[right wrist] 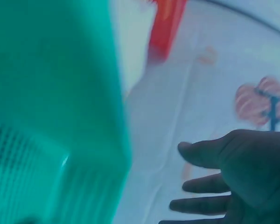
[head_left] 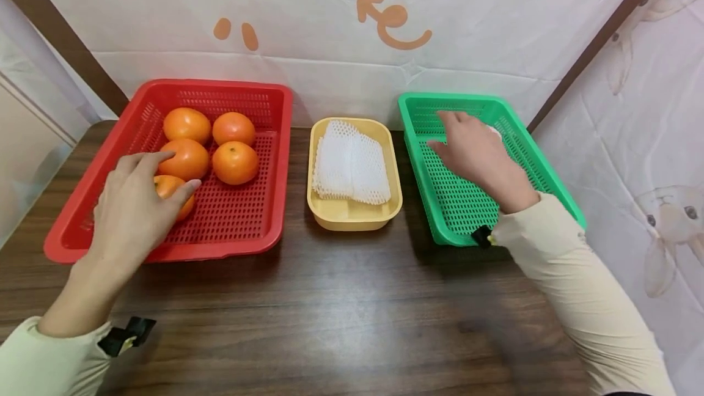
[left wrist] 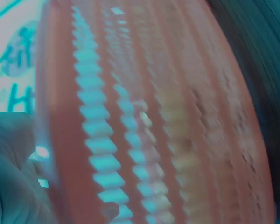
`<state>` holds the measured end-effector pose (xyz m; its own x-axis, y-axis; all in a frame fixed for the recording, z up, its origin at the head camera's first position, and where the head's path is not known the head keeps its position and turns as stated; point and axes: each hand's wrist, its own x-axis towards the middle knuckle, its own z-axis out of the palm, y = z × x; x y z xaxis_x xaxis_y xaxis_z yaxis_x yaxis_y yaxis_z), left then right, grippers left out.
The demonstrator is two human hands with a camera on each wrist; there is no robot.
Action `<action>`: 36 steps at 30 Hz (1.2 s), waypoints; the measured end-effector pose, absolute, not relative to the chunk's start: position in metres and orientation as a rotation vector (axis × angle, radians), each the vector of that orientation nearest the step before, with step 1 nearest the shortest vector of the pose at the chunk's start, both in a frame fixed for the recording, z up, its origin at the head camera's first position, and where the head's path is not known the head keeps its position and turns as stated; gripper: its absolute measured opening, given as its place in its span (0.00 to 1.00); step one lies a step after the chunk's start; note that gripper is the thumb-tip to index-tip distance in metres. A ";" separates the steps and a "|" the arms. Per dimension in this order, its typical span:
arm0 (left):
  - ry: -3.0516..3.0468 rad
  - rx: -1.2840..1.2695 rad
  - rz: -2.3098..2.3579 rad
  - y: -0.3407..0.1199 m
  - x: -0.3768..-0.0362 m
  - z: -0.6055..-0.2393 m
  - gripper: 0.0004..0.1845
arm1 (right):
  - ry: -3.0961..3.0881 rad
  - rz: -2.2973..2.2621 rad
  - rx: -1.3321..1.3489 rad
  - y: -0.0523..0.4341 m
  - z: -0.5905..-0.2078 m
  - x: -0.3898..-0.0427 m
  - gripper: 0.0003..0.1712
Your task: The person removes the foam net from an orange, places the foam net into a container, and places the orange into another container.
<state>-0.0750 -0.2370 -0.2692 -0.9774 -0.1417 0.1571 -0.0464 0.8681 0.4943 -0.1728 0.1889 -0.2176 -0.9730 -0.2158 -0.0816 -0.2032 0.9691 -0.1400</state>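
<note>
In the head view, several smooth orange fruits sit in a red basket on the left. My left hand hovers over its near-left part, thumb and fingers spread around the nearest fruit, which it partly covers. The wrist view on that side shows the hand beside the basket's slotted wall. On the right, my right hand is above a green basket, fingers extended and holding nothing. A small white thing shows behind that hand, mostly hidden.
Between the baskets stands a yellow tray holding white foam net sleeves. All three containers rest on a dark wooden table. A printed white cloth hangs right behind them, and another hangs at the right.
</note>
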 end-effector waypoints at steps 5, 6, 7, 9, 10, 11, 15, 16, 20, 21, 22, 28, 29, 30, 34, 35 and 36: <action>-2.628 -0.005 -0.847 -0.208 -0.058 -0.263 0.27 | 3.009 -0.174 -0.314 0.225 -0.226 -0.192 0.37; -2.582 -0.052 -0.871 -0.202 -0.055 -0.263 0.26 | 3.002 -0.180 -0.314 0.231 -0.229 -0.196 0.37; -2.540 -0.098 -0.895 -0.197 -0.052 -0.263 0.27 | 2.998 -0.177 -0.318 0.236 -0.232 -0.200 0.37; -2.454 -0.194 -0.946 -0.188 -0.048 -0.262 0.26 | 2.991 -0.166 -0.337 0.246 -0.239 -0.206 0.37; -2.416 -0.233 -0.972 -0.183 -0.046 -0.262 0.26 | 2.986 -0.163 -0.342 0.250 -0.242 -0.209 0.38; -2.386 -0.270 -0.994 -0.179 -0.045 -0.260 0.26 | 2.981 -0.160 -0.343 0.253 -0.244 -0.212 0.39; -2.304 -0.358 -1.078 -0.164 -0.041 -0.252 0.26 | 2.957 -0.152 -0.310 0.267 -0.253 -0.223 0.43; -2.287 -0.374 -1.094 -0.161 -0.040 -0.250 0.26 | 2.950 -0.157 -0.285 0.270 -0.254 -0.226 0.44; -2.214 -0.445 -1.157 -0.150 -0.038 -0.246 0.27 | 2.920 -0.175 -0.176 0.281 -0.260 -0.234 0.48; -2.200 -0.460 -1.170 -0.148 -0.038 -0.245 0.26 | 2.914 -0.183 -0.149 0.283 -0.261 -0.236 0.49; -2.189 -0.475 -1.177 -0.145 -0.038 -0.246 0.26 | 2.909 -0.190 -0.126 0.285 -0.263 -0.237 0.50; -2.168 -0.646 -1.193 -0.136 -0.040 -0.250 0.26 | 2.883 -0.247 -0.066 0.290 -0.272 -0.244 0.54; -2.168 -0.684 -1.195 -0.134 -0.040 -0.251 0.26 | 2.879 -0.260 -0.058 0.290 -0.273 -0.245 0.54; -2.171 -0.717 -1.196 -0.133 -0.041 -0.252 0.26 | 2.877 -0.274 -0.046 0.291 -0.275 -0.245 0.54; -2.194 -0.789 -1.209 -0.130 -0.043 -0.254 0.25 | 2.888 -0.304 -0.006 0.293 -0.284 -0.246 0.54; -2.200 -0.793 -1.215 -0.129 -0.044 -0.255 0.25 | 2.893 -0.306 -0.005 0.294 -0.286 -0.246 0.54; -2.205 -0.796 -1.218 -0.128 -0.044 -0.255 0.25 | 2.900 -0.306 -0.006 0.293 -0.288 -0.246 0.54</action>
<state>-0.0443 -0.1283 -0.2553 -0.7071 0.2515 0.6608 0.6932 0.4306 0.5779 -0.2462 0.2935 -0.2878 -0.9746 -0.0278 -0.2220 0.0191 0.9783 -0.2063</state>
